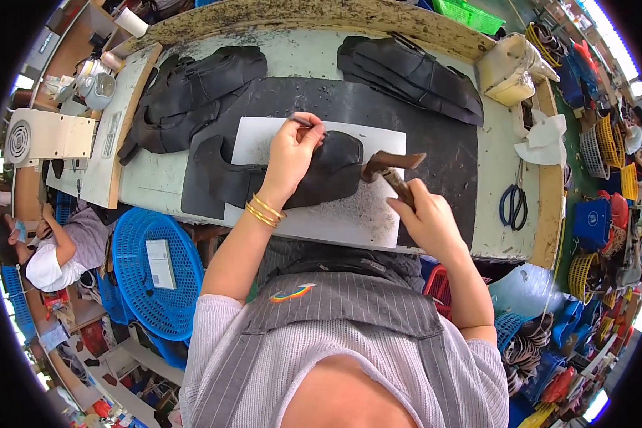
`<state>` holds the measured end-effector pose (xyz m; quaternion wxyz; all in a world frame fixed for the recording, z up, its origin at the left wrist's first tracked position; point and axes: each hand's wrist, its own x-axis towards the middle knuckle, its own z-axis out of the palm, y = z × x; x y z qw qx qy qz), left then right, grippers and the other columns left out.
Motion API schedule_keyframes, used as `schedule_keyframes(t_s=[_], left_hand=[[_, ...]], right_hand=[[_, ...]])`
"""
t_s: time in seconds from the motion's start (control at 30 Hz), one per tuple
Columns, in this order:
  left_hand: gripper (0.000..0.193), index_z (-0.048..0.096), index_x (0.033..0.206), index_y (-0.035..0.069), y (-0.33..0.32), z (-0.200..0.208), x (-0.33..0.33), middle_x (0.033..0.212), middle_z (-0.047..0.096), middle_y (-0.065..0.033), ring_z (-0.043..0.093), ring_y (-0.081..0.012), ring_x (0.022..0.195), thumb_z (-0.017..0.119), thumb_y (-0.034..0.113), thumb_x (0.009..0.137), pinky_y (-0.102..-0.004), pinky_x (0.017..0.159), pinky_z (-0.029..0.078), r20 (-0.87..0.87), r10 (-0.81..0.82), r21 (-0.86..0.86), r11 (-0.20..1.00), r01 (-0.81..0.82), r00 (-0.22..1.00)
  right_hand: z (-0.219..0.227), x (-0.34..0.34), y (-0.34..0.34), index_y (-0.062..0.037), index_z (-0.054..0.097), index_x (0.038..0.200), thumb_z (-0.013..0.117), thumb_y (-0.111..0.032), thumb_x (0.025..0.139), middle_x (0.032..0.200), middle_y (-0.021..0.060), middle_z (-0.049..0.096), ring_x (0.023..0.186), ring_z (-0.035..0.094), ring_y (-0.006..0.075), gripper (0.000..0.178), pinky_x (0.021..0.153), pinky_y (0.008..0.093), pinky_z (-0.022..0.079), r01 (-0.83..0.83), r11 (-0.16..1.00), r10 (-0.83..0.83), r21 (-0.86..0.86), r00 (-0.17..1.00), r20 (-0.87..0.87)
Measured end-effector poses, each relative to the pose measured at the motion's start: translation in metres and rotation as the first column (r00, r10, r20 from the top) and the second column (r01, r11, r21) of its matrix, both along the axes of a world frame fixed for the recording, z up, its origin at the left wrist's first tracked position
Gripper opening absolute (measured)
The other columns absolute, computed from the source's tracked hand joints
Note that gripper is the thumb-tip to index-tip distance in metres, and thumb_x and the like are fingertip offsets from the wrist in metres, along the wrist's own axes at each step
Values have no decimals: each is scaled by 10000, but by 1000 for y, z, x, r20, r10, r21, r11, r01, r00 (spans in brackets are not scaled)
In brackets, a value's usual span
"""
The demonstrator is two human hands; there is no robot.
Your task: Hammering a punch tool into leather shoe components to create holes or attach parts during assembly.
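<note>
A black leather shoe upper [339,175] lies spread on a white board [385,139], with small dark scraps scattered near its lower right. My left hand [289,160] is closed around a thin metal punch [301,121], held over the leather's upper edge; the punch's working tip is hidden by the fingers. To the right, my right hand [433,220] grips the wooden handle of a hammer [399,161]. The rusty hammer head hangs beside the leather's right end, apart from the punch.
Stacked black uppers lie at the back left [192,89] and back right [414,75] of the bench. Blue-handled scissors [513,207] rest at right, below a worn yellowish container [508,71]. A blue basket [128,242] stands left; beyond it sits another person [57,250].
</note>
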<state>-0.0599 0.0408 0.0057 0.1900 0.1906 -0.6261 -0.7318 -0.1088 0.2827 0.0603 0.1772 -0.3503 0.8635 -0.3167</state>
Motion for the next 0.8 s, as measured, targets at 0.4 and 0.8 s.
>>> schedule_keyframes(t_s=[0.4, 0.8], left_hand=[[73, 586, 861, 16, -5, -8, -4, 796, 649, -22, 608, -82, 739, 640, -2, 815, -225, 705, 489, 111, 3, -138, 990, 13, 994], [83, 574, 836, 34, 10, 2, -2, 767, 644, -107, 637, -265, 693, 642, 48, 791, -294, 621, 493, 134, 102, -634, 774, 6, 986]], right_hand=[[-15, -22, -17, 15, 407, 847, 556, -221, 891, 624, 241, 561, 608, 565, 433, 282, 542, 470, 449, -46, 998, 48, 31, 997, -58], [100, -40, -53, -8, 442, 881, 638, -165, 868, 625, 166, 560, 522, 572, 307, 251, 475, 344, 427, 157, 920, -220, -360, 965, -142]])
